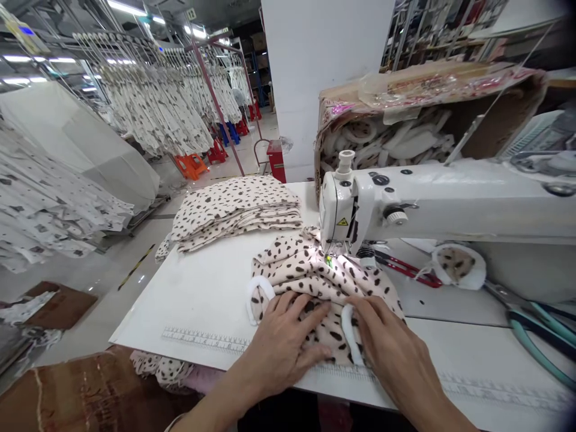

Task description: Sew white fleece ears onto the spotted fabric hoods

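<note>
A cream fabric piece with dark spots (292,261) lies bunched under the needle of a white sewing machine (335,210). Two small white-edged pieces of the same print show on it, one at the left (258,298) and one at the right (350,333). My left hand (288,336) rests on the fabric with its fingers spread, right of the left piece. Beside the right piece, my right hand (389,342) lies on the cloth, fingers stretched forward; its thumb is mostly hidden. A small light glows at the needle, where folds hide the seam.
A stack of spotted fabric (234,210) sits at the table's back left. Red-handled snips (409,268), another white-edged piece (459,265) and teal-handled scissors (535,330) lie to the right. Behind the machine stands an open cardboard box (432,90) full of pieces. Printed rulers (202,340) run along the front edge.
</note>
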Motion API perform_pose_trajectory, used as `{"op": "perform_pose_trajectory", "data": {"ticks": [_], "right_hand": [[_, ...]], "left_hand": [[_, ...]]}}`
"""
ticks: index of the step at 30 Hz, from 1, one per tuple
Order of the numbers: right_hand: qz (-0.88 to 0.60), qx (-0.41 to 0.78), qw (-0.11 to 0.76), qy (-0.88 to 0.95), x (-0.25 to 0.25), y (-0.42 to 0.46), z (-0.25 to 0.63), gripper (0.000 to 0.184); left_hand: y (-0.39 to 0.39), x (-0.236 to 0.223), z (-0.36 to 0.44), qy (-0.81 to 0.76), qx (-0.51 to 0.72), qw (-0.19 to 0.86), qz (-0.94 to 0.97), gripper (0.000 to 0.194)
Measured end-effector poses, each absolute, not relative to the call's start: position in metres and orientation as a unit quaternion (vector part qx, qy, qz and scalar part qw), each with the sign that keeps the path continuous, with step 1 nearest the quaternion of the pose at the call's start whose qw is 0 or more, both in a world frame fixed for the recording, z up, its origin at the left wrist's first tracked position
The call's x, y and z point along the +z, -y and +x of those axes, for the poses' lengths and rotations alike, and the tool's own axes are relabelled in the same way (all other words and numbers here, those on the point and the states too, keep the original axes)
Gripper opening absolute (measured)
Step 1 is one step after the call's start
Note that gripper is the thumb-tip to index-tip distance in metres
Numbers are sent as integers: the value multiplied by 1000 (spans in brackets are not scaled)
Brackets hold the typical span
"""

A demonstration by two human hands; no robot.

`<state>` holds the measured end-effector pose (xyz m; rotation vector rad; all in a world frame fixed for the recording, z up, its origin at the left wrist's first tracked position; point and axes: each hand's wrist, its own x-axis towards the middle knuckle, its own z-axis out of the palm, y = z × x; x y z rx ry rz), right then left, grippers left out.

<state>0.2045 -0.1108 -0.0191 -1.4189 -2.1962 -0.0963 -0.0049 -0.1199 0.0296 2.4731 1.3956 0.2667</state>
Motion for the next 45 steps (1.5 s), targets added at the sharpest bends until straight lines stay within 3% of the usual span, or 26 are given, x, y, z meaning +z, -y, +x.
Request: {"op": "perform_pose_trajectory", "data": {"ticks": [2,4,9,11,17,20,27,32,37,41,45], "right_hand": [[-550,-50,222,803,-18,112,201,25],[-559,-66,214,798,-17,111,197,23],[-557,-113,231,790,-15,111,189,24],[-560,-119,227,788,-14,112,188,25],[-558,-48,253,789,4,103,216,32],[-599,-91,249,756,13,83,238,27],[-511,-97,198,831,2,40,234,17],[-553,-113,208,799,-3,44,226,23],[-419,-69,224,877,0,48,235,33],[-324,-25,209,922,-7,45,240,35],[-391,-63,153,905,-18,34,234,45]], "left_hand": [[120,27,-3,-508,104,133,844,42],[121,26,-1,-520,110,122,838,42],[119,32,0,-495,79,152,852,81],[121,36,2,-484,80,149,858,85],[136,36,36,-434,230,77,868,37],[132,29,57,-437,252,48,862,32],[111,8,66,-506,191,12,841,23],[118,3,55,-502,185,30,844,23],[124,23,45,-484,214,59,846,17],[100,33,34,-492,207,42,845,27],[49,24,15,-514,76,71,851,65]]}}
